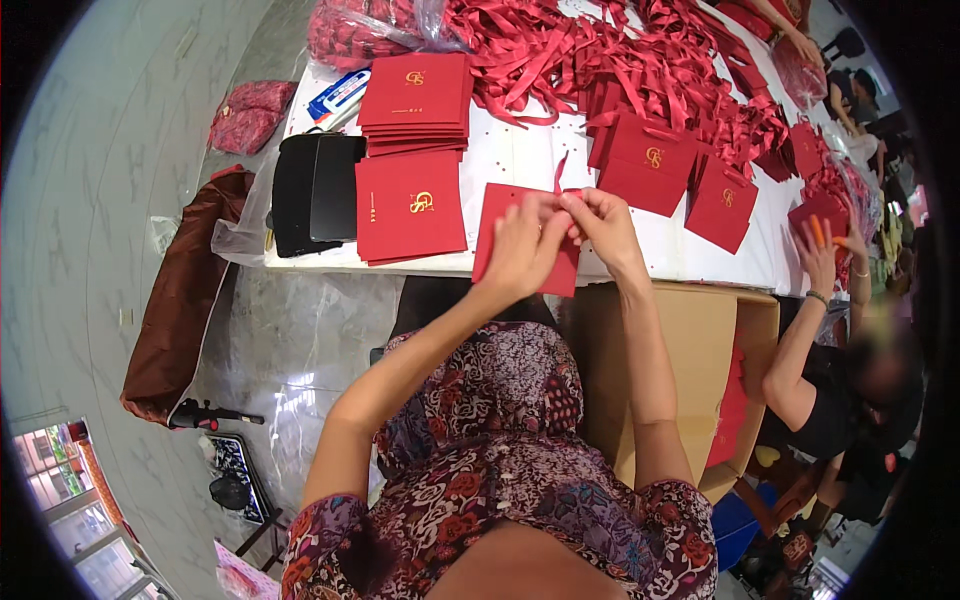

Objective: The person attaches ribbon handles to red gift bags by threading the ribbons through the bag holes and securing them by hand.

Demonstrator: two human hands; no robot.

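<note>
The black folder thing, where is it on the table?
In the head view the black folder lies at the white table's left end, just left of the flat red bags and well left of both hands.

Stack of red folded bags (416, 100) on white worktop (520, 160). Loose red ribbons (600, 50) heaped behind. Black pouch (315, 190) at left edge. Open cardboard box (700, 340) below. Brown cloth (180, 300) on floor.

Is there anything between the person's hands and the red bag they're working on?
No. Both the left hand and the right hand already touch the flat red paper bag at the table edge, pinching a red ribbon at its top.
</note>
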